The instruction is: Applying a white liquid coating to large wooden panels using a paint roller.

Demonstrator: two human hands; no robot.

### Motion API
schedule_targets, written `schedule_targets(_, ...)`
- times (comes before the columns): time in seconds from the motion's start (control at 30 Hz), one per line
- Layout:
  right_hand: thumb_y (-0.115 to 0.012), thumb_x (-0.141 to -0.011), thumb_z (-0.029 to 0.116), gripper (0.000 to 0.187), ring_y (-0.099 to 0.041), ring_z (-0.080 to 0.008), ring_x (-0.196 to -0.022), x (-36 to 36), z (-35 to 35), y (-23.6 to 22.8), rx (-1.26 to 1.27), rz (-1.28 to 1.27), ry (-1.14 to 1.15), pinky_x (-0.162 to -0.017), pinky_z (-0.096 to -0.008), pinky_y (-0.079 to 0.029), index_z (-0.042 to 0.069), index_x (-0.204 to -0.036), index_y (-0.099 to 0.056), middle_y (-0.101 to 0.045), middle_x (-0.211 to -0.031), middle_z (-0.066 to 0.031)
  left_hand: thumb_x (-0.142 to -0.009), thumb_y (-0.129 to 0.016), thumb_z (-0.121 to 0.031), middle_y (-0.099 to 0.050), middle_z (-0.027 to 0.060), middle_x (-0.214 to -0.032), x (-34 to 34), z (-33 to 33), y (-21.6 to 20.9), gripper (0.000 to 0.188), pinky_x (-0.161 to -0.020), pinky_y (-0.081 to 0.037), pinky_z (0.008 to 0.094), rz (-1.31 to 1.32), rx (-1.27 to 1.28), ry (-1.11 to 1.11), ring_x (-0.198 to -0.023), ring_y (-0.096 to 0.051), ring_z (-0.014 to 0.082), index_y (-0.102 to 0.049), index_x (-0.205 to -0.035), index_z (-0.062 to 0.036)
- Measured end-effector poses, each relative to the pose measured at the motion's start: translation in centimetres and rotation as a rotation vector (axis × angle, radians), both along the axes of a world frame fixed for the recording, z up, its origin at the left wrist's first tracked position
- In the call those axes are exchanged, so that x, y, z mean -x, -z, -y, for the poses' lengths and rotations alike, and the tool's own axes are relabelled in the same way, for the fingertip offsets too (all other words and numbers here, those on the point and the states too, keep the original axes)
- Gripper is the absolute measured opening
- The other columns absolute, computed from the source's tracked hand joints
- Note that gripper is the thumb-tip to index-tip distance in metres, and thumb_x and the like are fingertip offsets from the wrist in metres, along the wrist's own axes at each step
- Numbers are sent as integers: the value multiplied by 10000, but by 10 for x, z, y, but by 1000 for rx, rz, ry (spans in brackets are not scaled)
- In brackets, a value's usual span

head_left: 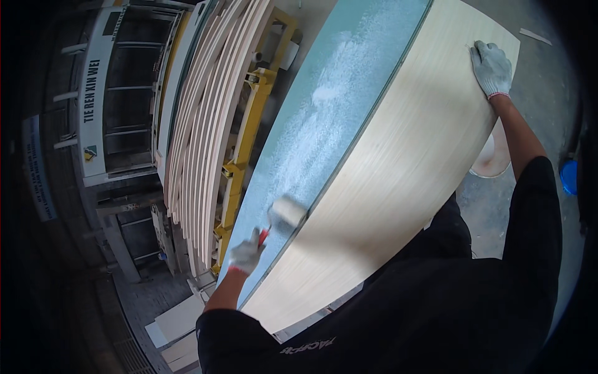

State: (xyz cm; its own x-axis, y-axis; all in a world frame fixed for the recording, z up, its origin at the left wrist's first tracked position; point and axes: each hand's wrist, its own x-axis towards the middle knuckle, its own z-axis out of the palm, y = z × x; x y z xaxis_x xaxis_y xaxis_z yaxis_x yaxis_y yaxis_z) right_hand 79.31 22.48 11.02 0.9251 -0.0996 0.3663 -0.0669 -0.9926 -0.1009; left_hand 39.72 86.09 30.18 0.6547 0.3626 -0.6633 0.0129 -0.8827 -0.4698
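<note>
1. Your left hand (246,254) wraps around a red handle (263,236); press evenly.
2. The roller (288,212) meets the near part of the blue-green board (339,28); overlap strokes.
3. White coating (330,93) looks patchy mid-board; spread it leftward.
4. Avoid smearing the wood panel (398,156), alongside at right.
5. Your right hand (493,67), loosely open, rests on the panel's far right; steady it.

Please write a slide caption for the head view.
Gloved left hand holds a roller over a white-streaked board; right hand rests on a pale wood-grain panel.
</note>
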Motion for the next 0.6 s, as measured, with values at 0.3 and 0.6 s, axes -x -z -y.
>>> schedule_targets(0.3,-570,-991,321,267,-662,-336,-887,-1,-5,6,13,14,1,-768,-469,-523,117,-1097,-705,-674,-937,-135,-1011,-522,-483,-731,184,-908,-69,-4,-9,622,-684,-557,531,-91,16,25,-813,-725,383,-361,-1515,-157)
schedule_targets(0.6,-576,-987,312,277,-659,-339,-925,0,1,5,-84,-15,-28,-807,-454,-521,98,-1095,-714,-691,-991,-124,-1018,-523,-374,-688,300,-1052,-390,137,62,454,-852,-535,539,373,258,215,-977,-681,472,-458,-1339,-60)
